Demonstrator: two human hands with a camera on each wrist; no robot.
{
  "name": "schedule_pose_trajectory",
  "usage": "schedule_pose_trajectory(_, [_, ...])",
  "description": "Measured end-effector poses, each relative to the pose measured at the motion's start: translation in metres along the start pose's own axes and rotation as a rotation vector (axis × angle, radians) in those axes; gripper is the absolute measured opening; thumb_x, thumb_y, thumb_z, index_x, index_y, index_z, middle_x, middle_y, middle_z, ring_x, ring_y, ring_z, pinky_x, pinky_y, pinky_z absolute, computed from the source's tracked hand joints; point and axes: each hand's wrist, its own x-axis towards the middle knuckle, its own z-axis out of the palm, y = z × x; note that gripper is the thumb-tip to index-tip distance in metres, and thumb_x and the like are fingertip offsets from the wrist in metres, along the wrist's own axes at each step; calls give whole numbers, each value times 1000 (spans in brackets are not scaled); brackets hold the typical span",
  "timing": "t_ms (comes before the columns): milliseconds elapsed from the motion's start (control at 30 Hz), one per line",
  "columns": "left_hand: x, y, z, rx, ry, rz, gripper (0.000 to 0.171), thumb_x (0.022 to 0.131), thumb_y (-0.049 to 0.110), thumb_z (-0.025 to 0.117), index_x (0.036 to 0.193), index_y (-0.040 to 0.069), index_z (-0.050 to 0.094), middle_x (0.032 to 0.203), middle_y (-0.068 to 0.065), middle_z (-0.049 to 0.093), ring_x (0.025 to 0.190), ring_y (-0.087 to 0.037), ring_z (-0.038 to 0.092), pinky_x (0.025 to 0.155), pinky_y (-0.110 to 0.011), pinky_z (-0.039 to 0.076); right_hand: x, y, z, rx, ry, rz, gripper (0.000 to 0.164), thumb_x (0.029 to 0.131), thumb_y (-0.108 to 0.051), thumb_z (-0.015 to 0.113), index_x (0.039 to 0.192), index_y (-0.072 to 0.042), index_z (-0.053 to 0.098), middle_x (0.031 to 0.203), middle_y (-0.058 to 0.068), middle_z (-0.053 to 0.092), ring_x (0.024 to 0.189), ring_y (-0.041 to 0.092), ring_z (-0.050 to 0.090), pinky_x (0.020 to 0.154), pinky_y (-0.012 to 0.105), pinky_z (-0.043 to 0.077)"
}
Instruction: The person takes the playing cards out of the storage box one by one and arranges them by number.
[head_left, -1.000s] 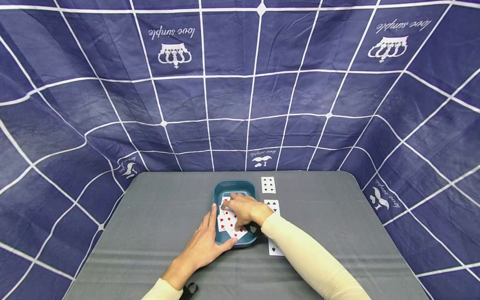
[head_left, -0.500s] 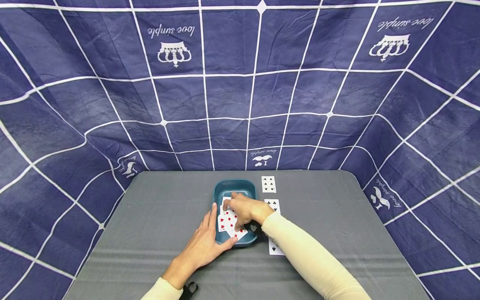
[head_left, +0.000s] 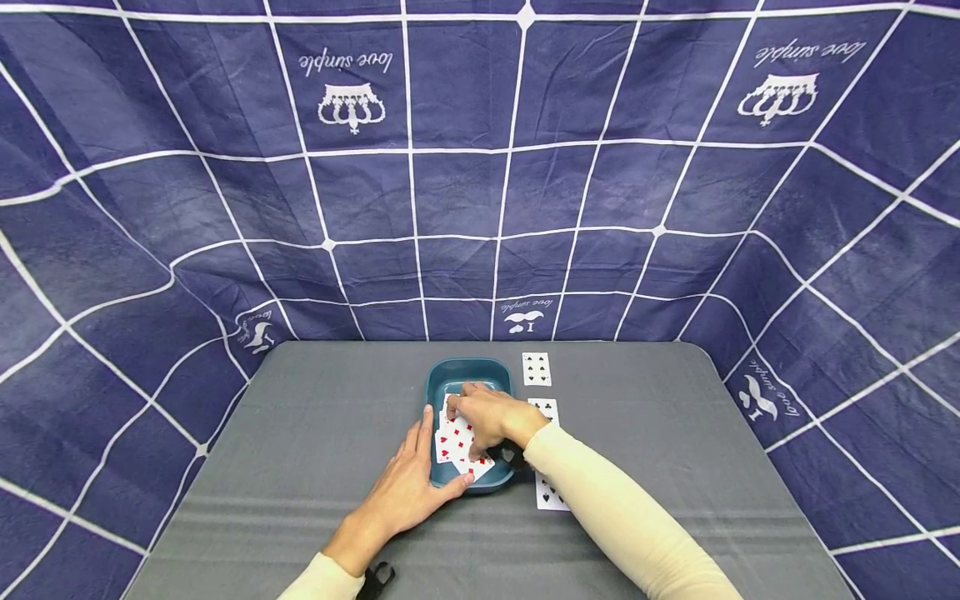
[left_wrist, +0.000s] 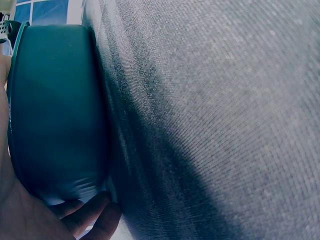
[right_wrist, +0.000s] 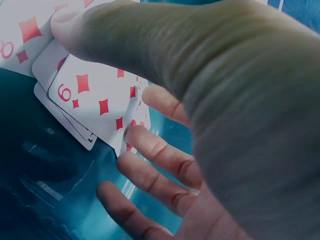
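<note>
A teal tray (head_left: 470, 364) holds a loose, overlapping pile of face-up red playing cards (head_left: 444, 446). My left hand (head_left: 405, 492) rests at its near left corner, fingers straight along the left side and thumb over the near rim. In the left wrist view its fingertips lie low against the tray's outer wall (left_wrist: 57, 110). Reaching into the tray, my right hand (head_left: 491, 417) grips a diamonds playing card (right_wrist: 95, 92), thumb at one end and fingertips at the other. That card bends slightly by the fingers and overlaps other cards, including another diamonds card (right_wrist: 17, 37).
Right of the tray, black-suit cards lie face up in a column: a six of spades (head_left: 536, 369), a clubs card (head_left: 543, 408) and a spades card (head_left: 549, 495), the last partly under the right sleeve (head_left: 615, 508). A blue cloth with white lines surrounds the grey table (head_left: 330, 417).
The diamonds card under my right fingers shifts and turns a little on the pile. Both hands and the tray stay almost in place.
</note>
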Motion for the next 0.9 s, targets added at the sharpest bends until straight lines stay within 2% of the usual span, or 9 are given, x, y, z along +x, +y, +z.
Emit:
schedule_pose_trajectory(200, [1, 1, -1, 3, 2, 0, 135, 96, 78, 82, 188, 6, 14, 181, -27, 44, 151, -56, 62, 122, -72, 53, 4, 1, 0, -21, -6, 1, 89, 78, -37, 112, 155, -27, 69, 143, 2, 67, 134, 24, 65, 111, 44, 63])
schedule_pose_trajectory(500, [-3, 2, -1, -10, -7, -9, 135, 95, 77, 83, 188, 6, 14, 182, -27, 43, 152, -56, 61, 122, -73, 53, 4, 2, 3, 12, -20, 36, 85, 77, -36, 112, 151, -26, 71, 139, 1, 65, 132, 20, 64, 109, 41, 62])
schedule_pose_trajectory(900, [-3, 2, -2, -11, -7, -8, 134, 96, 76, 83, 188, 6, 15, 182, -28, 43, 152, -57, 61, 122, -75, 52, 4, 2, 2, 4, 0, 7, 85, 72, -37, 114, 142, -23, 68, 137, -1, 66, 128, 17, 63, 109, 38, 62])
